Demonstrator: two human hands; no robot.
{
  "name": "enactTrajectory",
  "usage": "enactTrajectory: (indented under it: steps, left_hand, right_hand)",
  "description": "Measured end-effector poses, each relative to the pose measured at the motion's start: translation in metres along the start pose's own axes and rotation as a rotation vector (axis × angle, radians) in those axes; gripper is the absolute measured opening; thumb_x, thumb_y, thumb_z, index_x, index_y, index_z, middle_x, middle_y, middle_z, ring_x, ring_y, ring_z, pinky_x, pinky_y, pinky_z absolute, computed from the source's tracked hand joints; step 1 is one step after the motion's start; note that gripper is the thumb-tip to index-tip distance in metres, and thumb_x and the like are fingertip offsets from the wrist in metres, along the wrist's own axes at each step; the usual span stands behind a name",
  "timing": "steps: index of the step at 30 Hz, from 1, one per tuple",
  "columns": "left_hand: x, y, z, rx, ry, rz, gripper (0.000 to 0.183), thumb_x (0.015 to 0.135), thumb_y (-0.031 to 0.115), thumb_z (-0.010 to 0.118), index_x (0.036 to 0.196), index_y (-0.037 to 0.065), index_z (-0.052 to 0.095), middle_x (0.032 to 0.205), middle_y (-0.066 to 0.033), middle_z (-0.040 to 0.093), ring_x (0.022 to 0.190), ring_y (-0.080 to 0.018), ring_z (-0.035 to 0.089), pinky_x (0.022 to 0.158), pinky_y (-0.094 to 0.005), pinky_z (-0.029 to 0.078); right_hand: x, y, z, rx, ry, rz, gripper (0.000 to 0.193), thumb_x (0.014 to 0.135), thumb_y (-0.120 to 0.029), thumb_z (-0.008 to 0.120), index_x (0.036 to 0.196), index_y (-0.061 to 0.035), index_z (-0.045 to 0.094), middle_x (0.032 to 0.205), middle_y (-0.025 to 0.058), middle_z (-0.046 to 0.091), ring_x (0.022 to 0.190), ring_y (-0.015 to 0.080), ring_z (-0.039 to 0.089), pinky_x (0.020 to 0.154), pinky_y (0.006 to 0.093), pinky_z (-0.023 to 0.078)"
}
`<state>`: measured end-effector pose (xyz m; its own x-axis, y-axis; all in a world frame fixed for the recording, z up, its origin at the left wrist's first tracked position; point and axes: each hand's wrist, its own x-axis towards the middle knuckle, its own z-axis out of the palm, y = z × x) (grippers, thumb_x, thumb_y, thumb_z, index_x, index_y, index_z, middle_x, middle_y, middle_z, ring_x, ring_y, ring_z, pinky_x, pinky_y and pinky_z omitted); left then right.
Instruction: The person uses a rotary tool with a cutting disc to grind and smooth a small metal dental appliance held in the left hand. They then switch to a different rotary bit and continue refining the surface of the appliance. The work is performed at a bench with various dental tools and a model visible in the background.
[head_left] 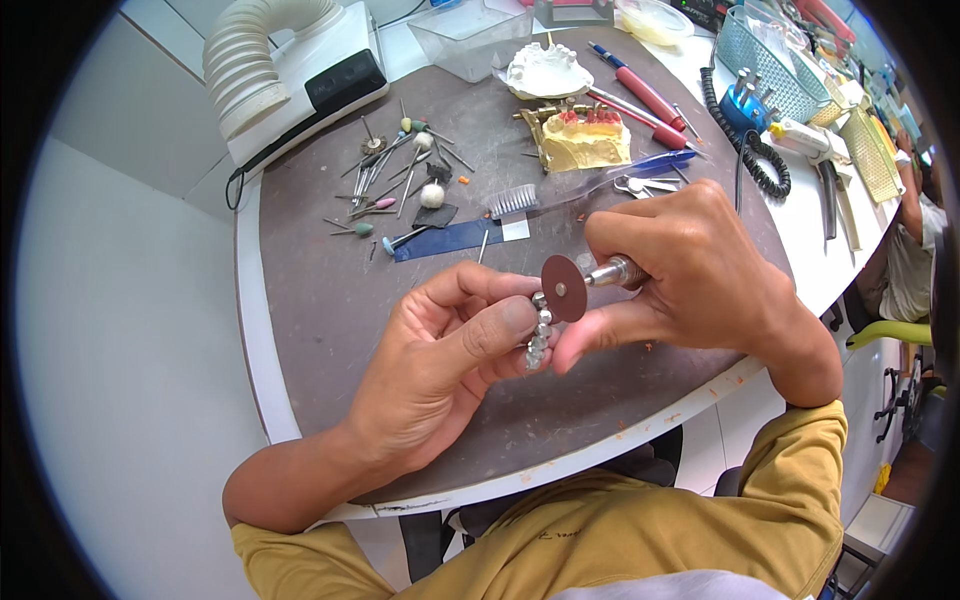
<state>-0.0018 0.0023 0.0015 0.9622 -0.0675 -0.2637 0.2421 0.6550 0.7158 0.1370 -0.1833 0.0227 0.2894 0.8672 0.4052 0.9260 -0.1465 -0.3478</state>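
Between the thumb and fingers of my left hand [440,350] is a curved metal dental bridge [541,335], a row of several silvery tooth shapes. My right hand [690,270] grips a rotary handpiece [622,272] like a pen. A thin reddish-brown cutting disc [563,290] sits on its tip, right beside the upper end of the bridge; whether they touch I cannot tell. My right thumb reaches under the disc, close to the left fingertips. Part of the handpiece is hidden behind my right hand.
Several burs and polishing points [400,175] lie scattered at the back left. A toothbrush [515,202], a yellow dental model [585,138] and a white plaster cast [545,72] are beyond my hands. A white suction unit [310,90] stands far left, a blue basket [765,65] far right.
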Motion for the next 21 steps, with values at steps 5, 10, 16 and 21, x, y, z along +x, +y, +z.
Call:
enactTrajectory:
  steps: [5, 10, 16, 21]
  left_hand:
    - [-0.0002, -0.0011, -0.0018, 0.004, -0.016, -0.004, 0.016, 0.092, 0.011, 0.065, 0.107, 0.010, 0.059, 0.103, -0.0104, 0.067, 0.091, -0.0148, 0.067, 0.076, -0.0278, 0.057]
    - [0.0002, -0.0004, -0.0009, -0.010, -0.018, -0.004, 0.015, 0.092, 0.011, 0.064, 0.106, 0.010, 0.059, 0.103, -0.0097, 0.066, 0.092, -0.0146, 0.066, 0.075, -0.0277, 0.057]
    - [0.0012, 0.0026, 0.0024, -0.025, -0.013, -0.018, 0.018, 0.092, 0.013, 0.065, 0.108, 0.010, 0.058, 0.102, -0.0083, 0.066, 0.092, -0.0134, 0.066, 0.077, -0.0264, 0.058]
    - [0.0017, 0.0017, -0.0002, -0.029, -0.014, -0.027, 0.020, 0.091, 0.014, 0.066, 0.108, 0.010, 0.058, 0.101, -0.0074, 0.065, 0.092, -0.0124, 0.065, 0.078, -0.0246, 0.058]
  right_hand:
    - [0.0012, -0.0016, -0.0005, -0.018, -0.018, -0.023, 0.062, 0.059, -0.059, 0.082, 0.062, -0.0046, 0.052, 0.049, 0.0059, 0.047, 0.039, 0.0216, 0.043, 0.039, 0.0334, 0.033]
    - [0.0007, -0.0013, -0.0013, -0.008, -0.017, -0.001, 0.062, 0.058, -0.058, 0.082, 0.062, -0.0044, 0.052, 0.050, 0.0061, 0.048, 0.040, 0.0217, 0.044, 0.040, 0.0333, 0.033]
    - [0.0010, -0.0002, 0.0001, -0.016, 0.011, 0.000, 0.062, 0.058, -0.058, 0.083, 0.063, -0.0042, 0.053, 0.050, 0.0056, 0.047, 0.040, 0.0215, 0.043, 0.040, 0.0328, 0.033]
    - [0.0004, 0.0004, 0.0000, -0.017, 0.019, 0.011, 0.062, 0.058, -0.058, 0.083, 0.063, -0.0044, 0.053, 0.050, 0.0055, 0.048, 0.040, 0.0205, 0.043, 0.040, 0.0321, 0.033]
